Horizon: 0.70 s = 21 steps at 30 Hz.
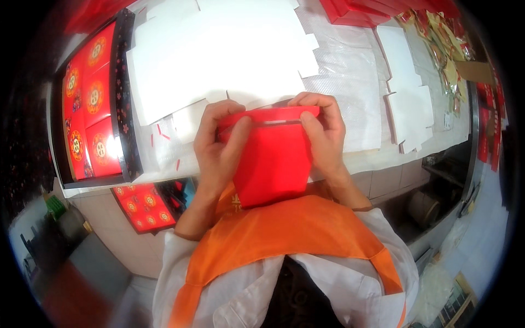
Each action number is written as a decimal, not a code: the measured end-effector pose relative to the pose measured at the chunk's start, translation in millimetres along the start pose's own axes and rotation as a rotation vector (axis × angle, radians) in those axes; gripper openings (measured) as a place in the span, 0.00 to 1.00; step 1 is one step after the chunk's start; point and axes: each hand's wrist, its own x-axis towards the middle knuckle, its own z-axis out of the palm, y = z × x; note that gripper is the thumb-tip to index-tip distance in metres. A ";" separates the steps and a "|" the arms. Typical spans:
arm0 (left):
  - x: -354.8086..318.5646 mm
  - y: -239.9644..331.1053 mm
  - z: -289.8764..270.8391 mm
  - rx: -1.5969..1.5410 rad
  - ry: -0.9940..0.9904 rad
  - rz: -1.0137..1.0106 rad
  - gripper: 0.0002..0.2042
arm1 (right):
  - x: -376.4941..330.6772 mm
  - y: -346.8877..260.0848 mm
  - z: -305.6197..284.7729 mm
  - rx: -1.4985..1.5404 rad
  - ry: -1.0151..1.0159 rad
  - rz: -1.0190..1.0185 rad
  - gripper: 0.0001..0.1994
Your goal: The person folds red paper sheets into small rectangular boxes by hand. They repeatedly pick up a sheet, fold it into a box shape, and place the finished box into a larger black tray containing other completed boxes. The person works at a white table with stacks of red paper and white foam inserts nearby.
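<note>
1. The red cardboard box [273,164] sits at the centre of the view, held up over the near edge of the counter [350,136], just above an orange apron [284,229].
2. The left hand [219,145] is clamped on the box's left side, at 9 o'clock from it: the thumb lies across the red front face and the fingers curl over the top rim.
3. The right hand [322,128] is clamped on the upper right corner, at 2 o'clock from the box, with its thumb pressed on the front and its fingers wrapped over the folded top flap.
4. Flat white cardboard blanks [219,60] lie spread on the counter at 12 o'clock, just beyond both hands.
5. A black tray [123,98] with red decorated boxes [90,104] bearing gold round motifs stands at 9 o'clock, well apart from the hands.
6. More white blanks [407,104] lie stacked at 2 o'clock.
7. Red boxes [355,11] lie at 1 o'clock along the far edge.
</note>
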 end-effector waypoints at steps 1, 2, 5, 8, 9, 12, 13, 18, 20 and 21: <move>0.8 -0.1 -1.1 0.004 -0.017 0.006 0.07 | 0.7 3.2 -1.0 -0.002 -0.004 -0.024 0.06; 1.7 0.5 -2.3 0.007 -0.033 0.012 0.06 | 1.0 4.9 -1.5 -0.004 -0.008 -0.048 0.06; 1.8 -4.6 -5.5 0.010 -0.057 0.024 0.04 | 0.6 1.7 -1.1 -0.012 -0.011 0.011 0.05; 1.1 -9.8 -4.7 -0.004 -0.053 0.036 0.03 | 0.6 3.5 -1.4 -0.033 -0.009 -0.005 0.06; 0.4 -10.6 -4.5 -0.009 -0.046 0.041 0.04 | 0.7 3.5 -0.9 -0.039 -0.004 -0.004 0.06; -1.3 -12.0 -4.4 -0.009 -0.050 0.054 0.03 | 1.0 3.5 -0.2 -0.061 0.008 -0.006 0.06; -1.7 -13.5 -4.2 -0.024 -0.041 0.060 0.03 | 0.8 5.0 -0.9 -0.071 0.011 -0.011 0.06; -6.5 -22.5 -4.0 -0.072 0.002 0.049 0.02 | -3.3 8.2 1.9 -0.055 0.040 0.009 0.08; -9.1 -21.7 -5.0 -0.063 -0.006 -0.030 0.01 | -6.1 12.6 1.0 -0.076 0.050 -0.019 0.07; -7.7 -20.2 -4.5 -0.060 -0.010 -0.059 0.01 | -5.2 15.6 -0.8 -0.089 0.044 -0.028 0.06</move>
